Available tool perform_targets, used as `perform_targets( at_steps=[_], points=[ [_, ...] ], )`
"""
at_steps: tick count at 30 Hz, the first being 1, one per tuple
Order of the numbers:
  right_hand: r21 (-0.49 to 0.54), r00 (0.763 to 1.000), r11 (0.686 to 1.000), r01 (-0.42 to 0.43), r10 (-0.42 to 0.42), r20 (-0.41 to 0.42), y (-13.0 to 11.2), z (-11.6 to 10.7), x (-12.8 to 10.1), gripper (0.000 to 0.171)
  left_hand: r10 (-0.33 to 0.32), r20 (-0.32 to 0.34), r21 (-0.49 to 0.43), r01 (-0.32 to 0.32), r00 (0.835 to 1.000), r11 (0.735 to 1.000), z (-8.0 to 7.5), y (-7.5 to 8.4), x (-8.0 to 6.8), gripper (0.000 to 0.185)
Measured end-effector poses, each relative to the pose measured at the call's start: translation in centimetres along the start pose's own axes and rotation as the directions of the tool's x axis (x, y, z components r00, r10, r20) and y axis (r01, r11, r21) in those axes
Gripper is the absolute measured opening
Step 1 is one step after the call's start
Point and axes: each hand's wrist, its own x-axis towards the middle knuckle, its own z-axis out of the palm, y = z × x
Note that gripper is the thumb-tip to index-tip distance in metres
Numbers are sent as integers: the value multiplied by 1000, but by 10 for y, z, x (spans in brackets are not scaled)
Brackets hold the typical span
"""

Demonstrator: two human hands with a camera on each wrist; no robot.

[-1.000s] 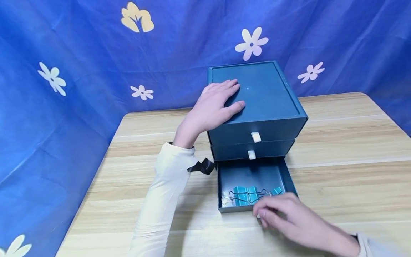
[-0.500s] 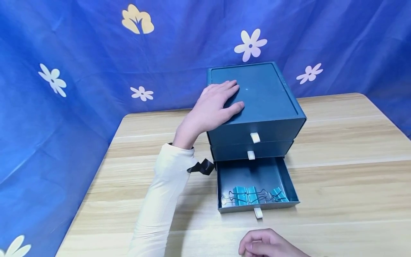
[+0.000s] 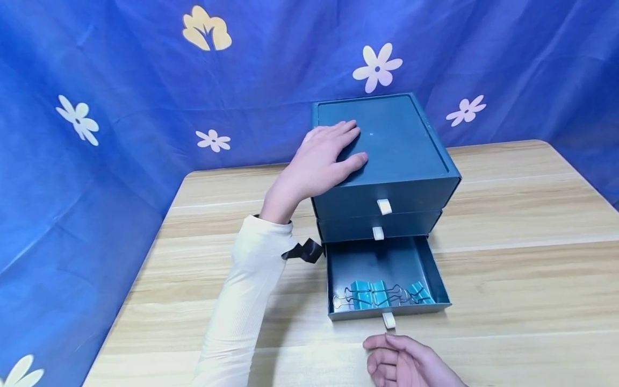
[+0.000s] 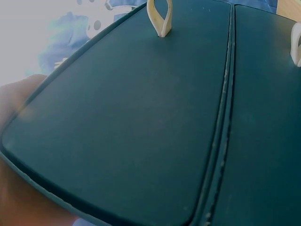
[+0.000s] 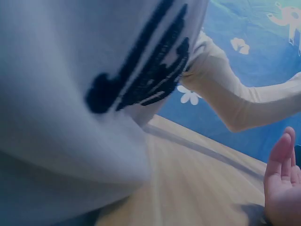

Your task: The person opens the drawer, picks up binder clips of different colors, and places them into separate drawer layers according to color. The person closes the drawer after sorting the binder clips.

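A dark teal three-drawer box (image 3: pixel 401 150) stands on the table, its bottom drawer (image 3: pixel 377 258) pulled out. Inside that drawer lie teal binder clips (image 3: pixel 361 294) with wire handles. My left hand (image 3: pixel 321 161) rests on the left side of the box's top, fingers extended. In the left wrist view, closed drawer fronts (image 4: pixel 131 108) fill most of the picture. My right hand (image 3: pixel 406 363) holds nothing, in front of the drawer's white pull tab (image 3: pixel 389 321) and apart from it. Its fingers are loosely bent, the palm partly turned up. The right wrist view catches its fingers (image 5: pixel 281 157) at the edge.
The wood-grain table (image 3: pixel 522 258) extends on both sides of the box. Behind it hangs a blue curtain (image 3: pixel 271 75) with white flowers. A black ribbon (image 3: pixel 307 251) sticks out from the left sleeve (image 3: pixel 251 285), close to the box's front left corner.
My right hand has drawn back from the bottom drawer's tab toward the near edge, then turned its palm up with fingers loosened. The left hand and the drawer have stayed put.
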Motion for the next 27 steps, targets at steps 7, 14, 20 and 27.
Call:
perform_targets(
  at_steps=[7,14,20,27],
  points=[
    [-16,996,996,84,-84,28,-10,1,0,43,0,2,-5,0,1000,1000,-1,0,2,60],
    [-176,986,979,103,-124,-115,-21,4,5,37,12,10,4,-12,1000,1000,-3,-2,3,61],
    [-263,976,958,116,-159,-147,-24,5,7,32,25,19,1,-25,1000,1000,-4,-4,4,61],
    [-305,975,947,102,-155,-158,-25,12,13,29,35,22,-6,-35,999,999,-4,-5,5,61]
  ],
)
